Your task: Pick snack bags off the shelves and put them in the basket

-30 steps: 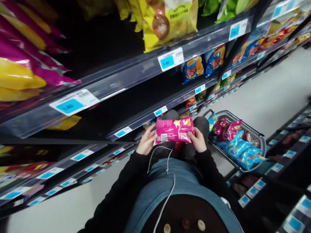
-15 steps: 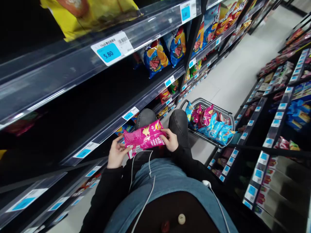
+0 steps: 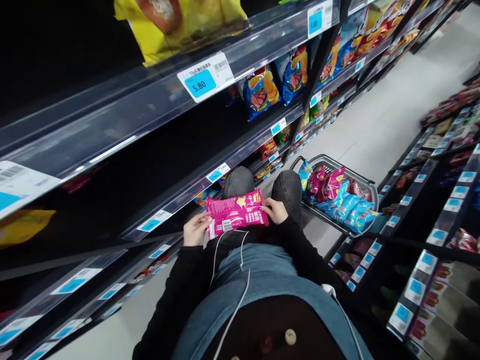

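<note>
Pinching the pink bag (image 3: 240,211) at opposite end edges with left hand (image 3: 195,230) and right hand (image 3: 276,210), now more level, apparently easier to read.

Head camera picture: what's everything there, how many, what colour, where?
Held packet: 1, pink, centre
Shelves: many, black, both sides
Floor: 1, pale, aisle
Basket: 1, grey, on floor
Basket packets: several, mostly blue and pink, inside
Yellow packets: 2+, yellow, left shelves
Blue packets: 2+, blue, middle shelf
Labels: many, white/blue, shelf edges
Other goods: many, mixed, right
Cord: 1+, white, bottom centre
Sleeves: 2, black, forearms
Knees: 2, grey, centre
Left hand: 1, bare, packet's left end
Right hand: 1, bare, packet's right end
</note>
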{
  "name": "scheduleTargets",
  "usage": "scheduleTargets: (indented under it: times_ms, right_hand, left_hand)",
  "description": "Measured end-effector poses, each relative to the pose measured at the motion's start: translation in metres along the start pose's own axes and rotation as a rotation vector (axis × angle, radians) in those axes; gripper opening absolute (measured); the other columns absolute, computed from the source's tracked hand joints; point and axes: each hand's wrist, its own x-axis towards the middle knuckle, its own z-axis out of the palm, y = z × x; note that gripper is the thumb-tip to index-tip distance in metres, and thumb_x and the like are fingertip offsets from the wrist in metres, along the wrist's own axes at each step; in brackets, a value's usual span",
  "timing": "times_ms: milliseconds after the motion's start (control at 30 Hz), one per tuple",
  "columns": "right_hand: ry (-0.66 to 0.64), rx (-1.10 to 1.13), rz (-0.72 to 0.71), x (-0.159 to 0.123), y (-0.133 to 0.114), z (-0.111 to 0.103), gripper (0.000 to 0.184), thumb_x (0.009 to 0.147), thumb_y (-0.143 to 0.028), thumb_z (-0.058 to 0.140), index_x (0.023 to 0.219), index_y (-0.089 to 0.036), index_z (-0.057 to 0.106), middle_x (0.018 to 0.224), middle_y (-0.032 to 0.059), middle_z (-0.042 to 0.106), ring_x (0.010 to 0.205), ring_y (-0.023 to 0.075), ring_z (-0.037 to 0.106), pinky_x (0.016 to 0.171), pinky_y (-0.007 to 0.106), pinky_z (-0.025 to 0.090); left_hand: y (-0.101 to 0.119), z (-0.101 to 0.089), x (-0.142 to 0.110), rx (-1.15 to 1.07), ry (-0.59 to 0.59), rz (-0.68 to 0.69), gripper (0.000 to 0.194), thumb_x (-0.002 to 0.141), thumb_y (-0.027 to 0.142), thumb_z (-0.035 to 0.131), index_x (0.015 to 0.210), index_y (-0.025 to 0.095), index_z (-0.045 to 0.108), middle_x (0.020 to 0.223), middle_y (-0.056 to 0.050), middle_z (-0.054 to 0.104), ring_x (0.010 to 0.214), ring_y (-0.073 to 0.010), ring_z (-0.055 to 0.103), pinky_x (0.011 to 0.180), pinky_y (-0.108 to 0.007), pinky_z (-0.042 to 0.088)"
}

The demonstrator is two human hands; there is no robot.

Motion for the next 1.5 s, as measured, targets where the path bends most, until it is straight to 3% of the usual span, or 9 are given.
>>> scheduleTargets:
  times_ms: [167, 333, 500, 800, 933, 1100, 1233, 1333, 1500]
  right_hand:
    - [-0.102, -0.033, -0.049, 0.001, -0.008, -0.012, 0.016, 0.080, -0.034, 0.052, 0.072, -0.020, 0.049, 0.066, -0.0012, 0.056, 0.061, 0.0124, 0.051, 0.063, 0.024, 0.038]
    - [-0.148, 0.378, 0.058, -0.004, -0.020, -0.017, 0.034, 0.070, -0.048, 0.061, 0.068, -0.020, 0.042, 0.059, -0.0052, 0.046, 0.053, 0.0088, 0.041, 0.053, 0.022, 0.034]
    - [-0.198, 0.608, 0.178, -0.008, -0.030, -0.029, 0.041, 0.059, -0.051, 0.070, 0.071, -0.020, 0.045, 0.063, -0.0042, 0.049, 0.055, 0.0091, 0.044, 0.053, 0.022, 0.035]
    - [-0.216, 0.503, 0.104, -0.020, -0.049, -0.058, 0.035, 0.061, -0.046, 0.072, 0.067, -0.019, 0.050, 0.057, -0.0046, 0.047, 0.050, 0.0079, 0.038, 0.048, 0.022, 0.032]
    - [-0.223, 0.521, 0.086, -0.024, -0.046, -0.059, 0.033, 0.061, -0.046, 0.072, 0.071, -0.019, 0.057, 0.061, -0.0027, 0.052, 0.052, 0.0088, 0.043, 0.050, 0.023, 0.036]
    - [-0.161, 0.537, 0.104, -0.026, -0.036, -0.052, 0.030, 0.063, -0.045, 0.072, 0.072, -0.018, 0.062, 0.066, 0.0001, 0.058, 0.058, 0.0113, 0.049, 0.055, 0.025, 0.041]
    - [-0.202, 0.569, 0.106, -0.019, -0.028, -0.042, 0.028, 0.062, -0.044, 0.072, 0.071, -0.019, 0.066, 0.075, 0.0024, 0.062, 0.066, 0.0143, 0.054, 0.062, 0.028, 0.044]
    - [-0.264, 0.665, 0.146, -0.011, -0.025, -0.028, 0.026, 0.060, -0.042, 0.073, 0.070, -0.019, 0.067, 0.077, 0.0020, 0.063, 0.069, 0.0147, 0.055, 0.065, 0.028, 0.044]
    - [-0.366, 0.736, 0.287, -0.010, -0.026, 0.008, 0.030, 0.058, -0.042, 0.072, 0.076, -0.018, 0.069, 0.077, 0.0021, 0.065, 0.066, 0.0144, 0.055, 0.064, 0.029, 0.045]
  left_hand:
    - [0.005, 0.003, -0.011, -0.092, -0.168, -0.113, 0.044, 0.048, 0.023, 0.081, 0.089, 0.015, 0.068, 0.064, 0.001, 0.058, 0.058, -0.0106, 0.056, 0.060, -0.024, 0.048]
    - [0.022, 0.010, -0.028, -0.182, -0.378, -0.245, 0.052, 0.053, 0.021, 0.079, 0.102, 0.020, 0.064, 0.098, -0.006, 0.065, 0.084, -0.0192, 0.063, 0.075, -0.031, 0.051]
    - [0.031, 0.017, -0.033, -0.188, -0.351, -0.283, 0.043, 0.048, 0.016, 0.080, 0.088, 0.016, 0.066, 0.084, -0.004, 0.067, 0.070, -0.0172, 0.064, 0.069, -0.031, 0.052]
    - [0.049, 0.039, -0.036, -0.108, -0.204, -0.253, 0.026, 0.039, 0.016, 0.082, 0.056, 0.012, 0.063, 0.057, 0.001, 0.061, 0.050, -0.0116, 0.057, 0.052, -0.025, 0.047]
    - [0.051, 0.047, -0.037, -0.113, -0.120, -0.173, 0.021, 0.037, 0.018, 0.082, 0.050, 0.013, 0.066, 0.066, -0.001, 0.062, 0.055, -0.0125, 0.056, 0.053, -0.026, 0.047]
    - [0.048, 0.046, -0.039, -0.131, -0.063, -0.091, 0.017, 0.037, 0.017, 0.080, 0.050, 0.014, 0.069, 0.087, -0.005, 0.064, 0.070, -0.0150, 0.059, 0.060, -0.024, 0.048]
    - [0.042, 0.037, -0.037, -0.150, -0.063, -0.134, 0.016, 0.037, 0.015, 0.079, 0.049, 0.015, 0.069, 0.080, -0.004, 0.064, 0.065, -0.0137, 0.059, 0.058, -0.024, 0.048]
    - [0.033, 0.026, -0.035, -0.125, -0.092, -0.200, 0.017, 0.038, 0.016, 0.080, 0.052, 0.014, 0.069, 0.070, -0.003, 0.063, 0.056, -0.0121, 0.056, 0.055, -0.026, 0.047]
    - [0.010, -0.008, -0.039, -0.068, -0.014, -0.173, 0.020, 0.039, 0.020, 0.080, 0.055, 0.014, 0.069, 0.084, -0.006, 0.064, 0.067, -0.0159, 0.058, 0.063, -0.029, 0.046]
